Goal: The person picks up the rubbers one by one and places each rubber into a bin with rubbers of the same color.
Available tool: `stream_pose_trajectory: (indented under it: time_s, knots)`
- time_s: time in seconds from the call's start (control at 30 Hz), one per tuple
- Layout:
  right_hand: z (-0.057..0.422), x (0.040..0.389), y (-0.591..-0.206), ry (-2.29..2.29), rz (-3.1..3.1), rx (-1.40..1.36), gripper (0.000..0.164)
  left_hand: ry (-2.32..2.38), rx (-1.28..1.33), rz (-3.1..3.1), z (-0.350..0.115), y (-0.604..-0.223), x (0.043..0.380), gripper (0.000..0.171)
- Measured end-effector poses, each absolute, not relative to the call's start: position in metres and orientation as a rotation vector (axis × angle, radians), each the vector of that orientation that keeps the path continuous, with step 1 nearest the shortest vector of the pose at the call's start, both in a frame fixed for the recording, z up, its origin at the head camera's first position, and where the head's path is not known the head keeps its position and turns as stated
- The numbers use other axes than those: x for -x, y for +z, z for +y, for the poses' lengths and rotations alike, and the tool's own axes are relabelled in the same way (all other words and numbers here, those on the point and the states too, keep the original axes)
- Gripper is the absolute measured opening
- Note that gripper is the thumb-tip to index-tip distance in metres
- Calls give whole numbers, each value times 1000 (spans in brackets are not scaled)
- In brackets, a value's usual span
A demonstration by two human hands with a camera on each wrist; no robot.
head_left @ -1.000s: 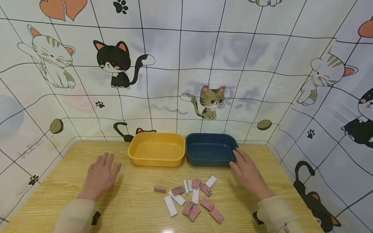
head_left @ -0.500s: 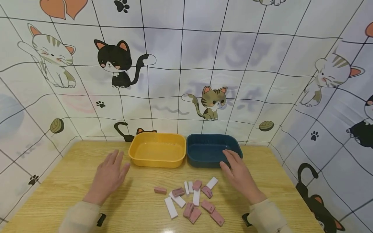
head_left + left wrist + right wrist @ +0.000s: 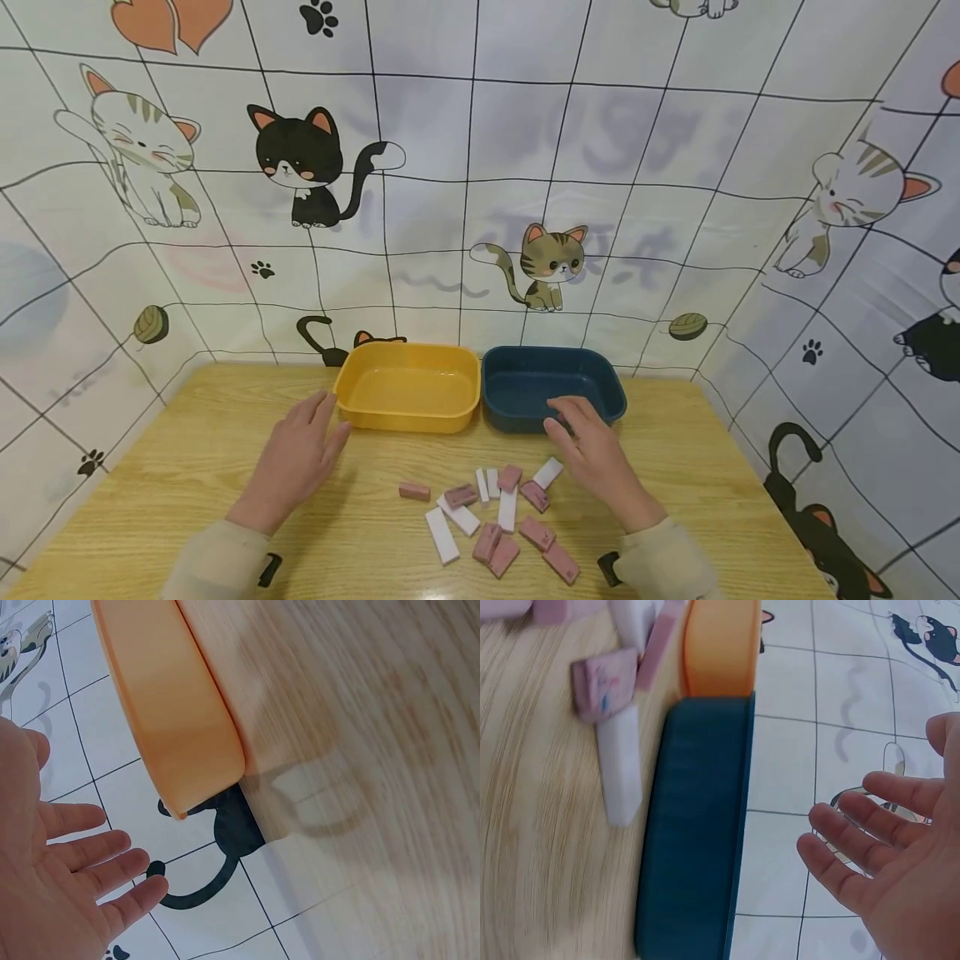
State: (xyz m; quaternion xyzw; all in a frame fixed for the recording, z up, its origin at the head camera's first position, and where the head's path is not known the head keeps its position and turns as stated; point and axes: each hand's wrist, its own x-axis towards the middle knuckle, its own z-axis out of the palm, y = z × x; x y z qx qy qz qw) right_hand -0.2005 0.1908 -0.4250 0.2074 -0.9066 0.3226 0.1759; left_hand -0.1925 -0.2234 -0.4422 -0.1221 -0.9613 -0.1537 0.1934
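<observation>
My left hand (image 3: pixel 292 462), fingers extended, hovers by the left end of the yellow tray (image 3: pixel 408 422) and holds nothing. In the left wrist view its fingers are spread apart beside that tray. My right hand (image 3: pixel 600 458) is above the front right part of the dark blue tray (image 3: pixel 517 421), its fingers relaxed and nothing in them. Several pink blocks (image 3: pixel 537 533) and white blocks (image 3: pixel 442 536) lie scattered on the table between the hands, some leaning on or overlapping each other. The right wrist view shows a pink block (image 3: pixel 606 682) touching a white block (image 3: pixel 620 772).
The two trays stand side by side at the back of the wooden table (image 3: pixel 150 492), close to a wall covering (image 3: pixel 420 208) printed with cats and grid lines. More of this covering rises at the left and right sides.
Both hands have moved inward: the left hand rightward toward the yellow tray, the right hand leftward across the blue tray's front. The blocks and trays stay in place.
</observation>
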Motion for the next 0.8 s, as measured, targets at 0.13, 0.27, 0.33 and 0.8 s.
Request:
stream_pose_trajectory:
  time_s: [0.13,0.27,0.33,0.8]
  knots:
    - [184,197,-424,953,-2575,-592,34,-416,365,-2680,-218,-440,193,52]
    - [178,195,-423,983,-2552,-617,33,-403,405,-2652,-211,-439,193,50]
    - [175,194,-423,994,-2536,-634,32,-406,421,-2640,-208,-440,192,50]
    - [157,188,-424,1098,-2415,-761,25,-389,589,-2620,-190,-443,188,38]
